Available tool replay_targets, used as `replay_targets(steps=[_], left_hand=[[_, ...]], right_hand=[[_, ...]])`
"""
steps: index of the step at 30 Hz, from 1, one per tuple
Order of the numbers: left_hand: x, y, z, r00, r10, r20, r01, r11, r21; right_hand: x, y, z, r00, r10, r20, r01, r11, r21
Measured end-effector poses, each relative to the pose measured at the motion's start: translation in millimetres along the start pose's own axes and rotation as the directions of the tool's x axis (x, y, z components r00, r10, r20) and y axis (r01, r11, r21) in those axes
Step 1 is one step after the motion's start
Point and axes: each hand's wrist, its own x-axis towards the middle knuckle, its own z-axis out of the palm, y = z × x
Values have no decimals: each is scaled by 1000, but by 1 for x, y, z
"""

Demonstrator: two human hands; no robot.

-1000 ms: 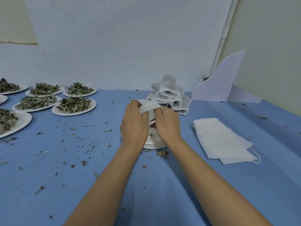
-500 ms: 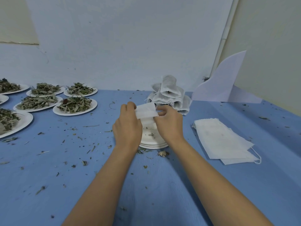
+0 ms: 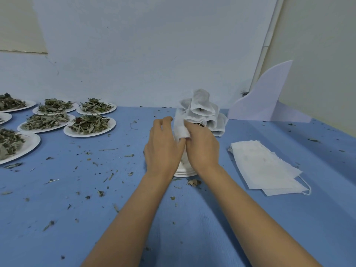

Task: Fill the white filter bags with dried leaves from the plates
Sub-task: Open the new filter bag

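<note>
Both the left hand (image 3: 163, 145) and right hand (image 3: 202, 149) pinch one white filter bag (image 3: 180, 126) above the stack of empty plates (image 3: 183, 171); it has turned from level to upright, flap folded over, so it looks ready for the filled pile (image 3: 204, 112) behind that stack

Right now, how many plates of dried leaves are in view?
6: three back plates, two middle plates, one near plate at the left edge. A seventh plate, cut by the frame, shows too little to tell; more may lie beyond.
</note>
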Motion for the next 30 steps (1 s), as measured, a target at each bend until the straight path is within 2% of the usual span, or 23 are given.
replay_targets(steps=[2, 4, 6, 9, 12, 14, 18, 21, 23, 25, 27, 30], left_hand=[[-1, 3, -1, 992, 128, -18, -128, 992, 22], [-3, 2, -3, 976, 206, -64, -203, 978, 55], [-2, -2, -5, 983, 144, -116, -143, 990, 19], [3, -9, -9, 985, -54, -166, 41, 996, -83], [5, -16, -9, 979, -137, -151, 132, 990, -44], [7, -19, -8, 977, -168, -132, 164, 986, -41], [7, -20, -7, 976, -179, -127, 171, 983, -67], [9, -22, -9, 968, -213, -131, 206, 976, -66], [10, -25, -12, 961, -246, -124, 237, 968, -76], [10, -23, -13, 963, -244, -112, 234, 967, -102], [11, -20, -12, 972, -217, -86, 203, 969, -142], [12, -19, -13, 982, -174, -69, 161, 973, -165]], right_hand=[[-1, 0, 2, 996, -94, 1, 94, 991, -91], [0, 0, 3, 994, -108, -1, 107, 991, -85], [1, 0, 3, 999, -23, 27, 23, 1000, 16], [4, 2, 5, 985, 81, 155, -108, 979, 174], [8, 3, -2, 970, 131, 203, -210, 872, 442], [9, 3, -6, 976, 97, 193, -190, 810, 554], [5, -2, -8, 993, -92, 69, 30, 785, 619], [5, -3, -7, 985, -169, 15, 138, 850, 509], [5, -2, -7, 959, -275, -65, 283, 930, 235], [3, -3, -5, 934, -350, -67, 351, 936, -10], [1, -9, -3, 941, -337, -19, 334, 938, -93], [5, -17, 1, 971, -221, 86, 234, 953, -193]])
